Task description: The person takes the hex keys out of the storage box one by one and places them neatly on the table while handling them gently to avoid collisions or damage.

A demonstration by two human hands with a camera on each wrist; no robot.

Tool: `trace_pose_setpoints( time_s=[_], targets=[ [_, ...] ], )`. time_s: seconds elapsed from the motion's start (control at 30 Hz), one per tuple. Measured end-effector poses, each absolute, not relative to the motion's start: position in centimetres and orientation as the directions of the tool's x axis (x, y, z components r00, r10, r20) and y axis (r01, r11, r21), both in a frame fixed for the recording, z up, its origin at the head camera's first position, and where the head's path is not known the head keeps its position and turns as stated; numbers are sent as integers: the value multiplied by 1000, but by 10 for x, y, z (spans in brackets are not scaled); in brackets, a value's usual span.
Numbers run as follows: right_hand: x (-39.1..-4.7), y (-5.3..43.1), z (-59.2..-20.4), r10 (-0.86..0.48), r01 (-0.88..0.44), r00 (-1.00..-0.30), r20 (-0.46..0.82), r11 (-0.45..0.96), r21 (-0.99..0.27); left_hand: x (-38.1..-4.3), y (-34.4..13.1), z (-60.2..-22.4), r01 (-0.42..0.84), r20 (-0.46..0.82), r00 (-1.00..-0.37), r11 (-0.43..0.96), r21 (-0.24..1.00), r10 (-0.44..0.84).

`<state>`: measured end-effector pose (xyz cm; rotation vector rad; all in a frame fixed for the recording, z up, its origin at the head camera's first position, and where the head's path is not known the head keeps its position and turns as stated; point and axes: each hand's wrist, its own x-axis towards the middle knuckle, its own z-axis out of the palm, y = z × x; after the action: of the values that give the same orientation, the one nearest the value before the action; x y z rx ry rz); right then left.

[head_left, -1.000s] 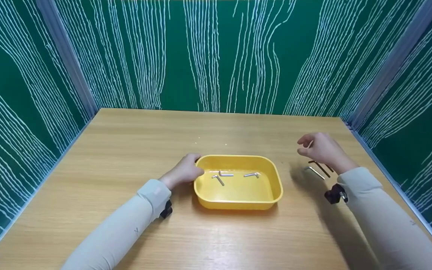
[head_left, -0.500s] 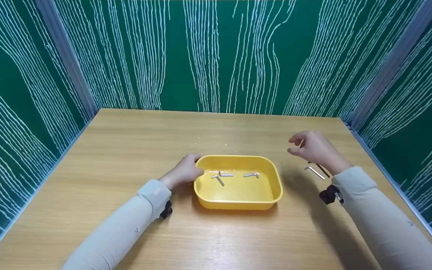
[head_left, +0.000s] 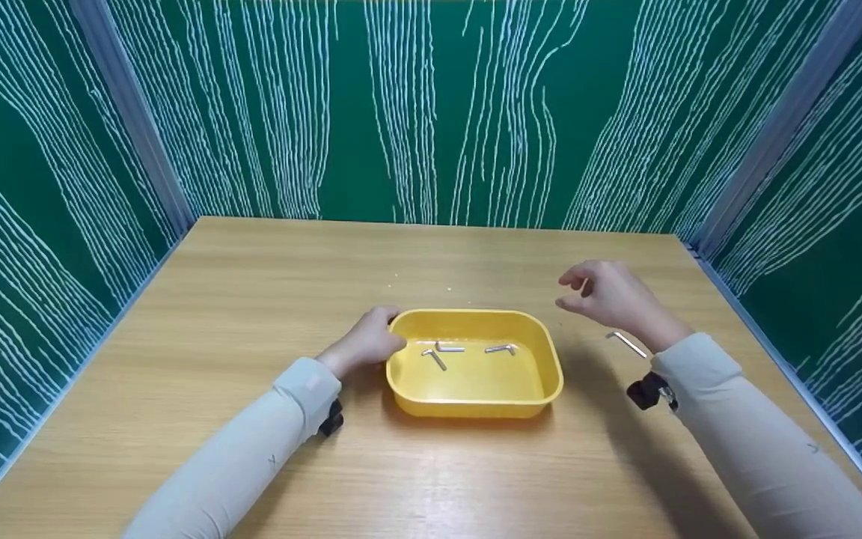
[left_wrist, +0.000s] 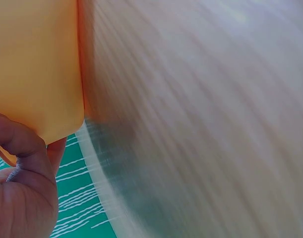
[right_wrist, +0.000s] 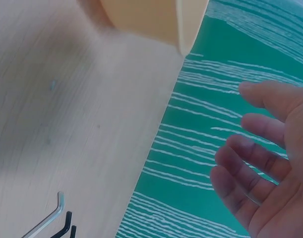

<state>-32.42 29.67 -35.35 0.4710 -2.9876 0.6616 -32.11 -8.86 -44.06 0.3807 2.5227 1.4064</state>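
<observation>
My left hand [head_left: 365, 340] grips the left rim of a yellow plastic bin [head_left: 476, 410]; in the left wrist view its fingers [left_wrist: 17, 139] are bent over the bin's edge. Inside the bin lie three silver L-shaped hex keys, one at the right [head_left: 500, 349] and two toward the left. Above the table, right of the bin, hovers my right hand [head_left: 610, 298], its fingers relaxed and holding nothing. Under its wrist a silver hex key [head_left: 629, 345] rests on the table. Black hex keys [right_wrist: 65, 229] show beside it in the right wrist view, hidden by the arm from the head.
The wooden table [head_left: 289, 277] carries a few tiny pale specks behind the bin. Green walls [head_left: 349, 150] with white wavy lines enclose the back and both sides, with grey posts at the corners.
My right hand has moved left toward the bin, away from the loose hex keys, and its arm now covers the black ones. The left hand and the bin have stayed put.
</observation>
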Motion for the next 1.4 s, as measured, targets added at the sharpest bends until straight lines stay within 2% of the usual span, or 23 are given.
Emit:
trace_pose_setpoints(
  time_s=[0.27,0.5,1.0,1.4],
  targets=[
    [-319,282,-354,-310,-339,-941,138,846,-412,-323,-89,-442,117,-70,-943,519,847,326],
    [-316,271,-358,-346,-385,-923,167,835,-394,-326,-90,-444,185,-16,-933,519,835,359],
    [-309,244,-363,-371,-393,-919,137,816,-425,-325,-90,-443,159,-45,-937,538,828,346],
    [-307,227,-377,-475,-506,-860,187,750,-425,-326,-91,-447,172,-27,-936,525,834,350]
  ],
)
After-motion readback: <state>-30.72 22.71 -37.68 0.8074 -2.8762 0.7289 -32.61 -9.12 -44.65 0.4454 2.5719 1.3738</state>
